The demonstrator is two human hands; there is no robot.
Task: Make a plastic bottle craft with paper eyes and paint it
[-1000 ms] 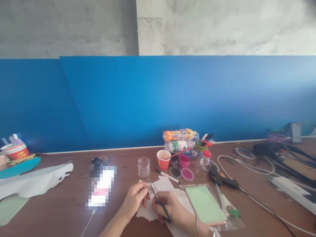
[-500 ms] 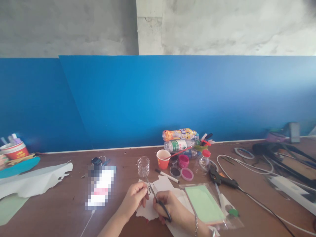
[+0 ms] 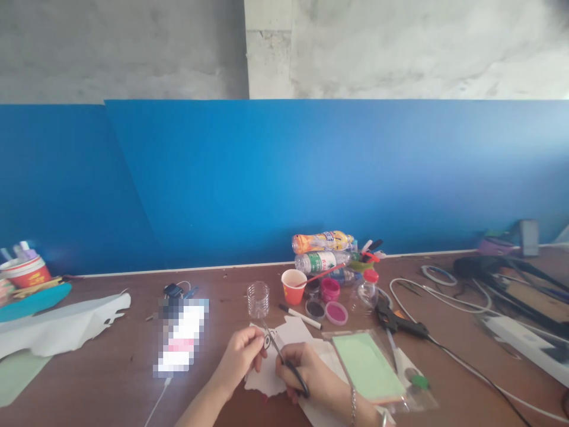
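My right hand (image 3: 306, 376) grips black-handled scissors (image 3: 282, 360), blades pointing up and left toward a small black-and-white paper piece (image 3: 267, 340). My left hand (image 3: 242, 356) pinches that paper piece between thumb and fingers, just left of the blades. Both hands work over white paper sheets (image 3: 293, 332) lying on the brown table (image 3: 111, 379) near its front edge.
A clear plastic cup (image 3: 258, 299) stands just behind the hands. An orange cup (image 3: 294, 286), bottles (image 3: 322, 242), paint pots (image 3: 336, 313), a marker (image 3: 301, 317) and a glue gun (image 3: 400, 323) lie to the right, with a green-paper pack (image 3: 367, 367). A phone (image 3: 180, 338) lies left.
The scissors and both hands have shifted very slightly; the paper piece turned a little between my left fingers. Nothing else moved.
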